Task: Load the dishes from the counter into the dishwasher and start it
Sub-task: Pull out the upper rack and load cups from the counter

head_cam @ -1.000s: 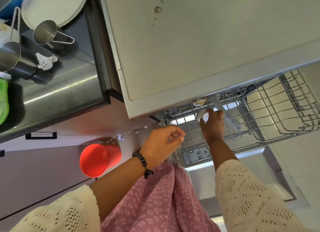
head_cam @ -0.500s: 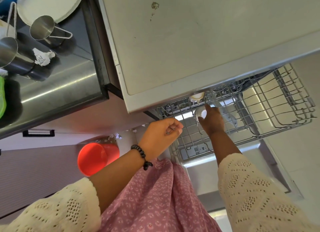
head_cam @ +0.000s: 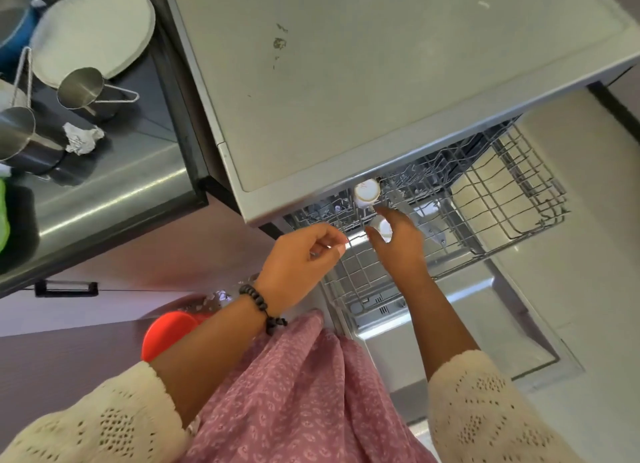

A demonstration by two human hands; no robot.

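I look down from my head camera at a pulled-out grey wire dishwasher rack (head_cam: 485,199), which juts from under the pale grey dishwasher top (head_cam: 363,82), above the open stainless door (head_cam: 460,324). My right hand (head_cam: 398,244) reaches into the rack with its fingers (head_cam: 391,215) loosely spread around a small white cup (head_cam: 385,228); my palm hides much of the cup, so I cannot tell if the fingers truly grip it or only touch it. Just beyond it, a second white cup with a gold rim band (head_cam: 367,192) lies on its side in the rack, at the edge of the dishwasher top. My left hand (head_cam: 301,258), with a dark beaded bracelet (head_cam: 263,307) at the wrist, hovers at the rack's near left corner, its fingers (head_cam: 332,246) curled with thumb and fingertips pinched together; it seems to hold nothing.

On the steel counter (head_cam: 104,192) to the left sit a round white plate (head_cam: 93,30), two steel cups with wire handles (head_cam: 83,90), (head_cam: 17,133), and a crumpled white paper scrap (head_cam: 81,138). A red plastic bucket (head_cam: 169,334) stands on the floor beside my pink patterned skirt (head_cam: 298,393).
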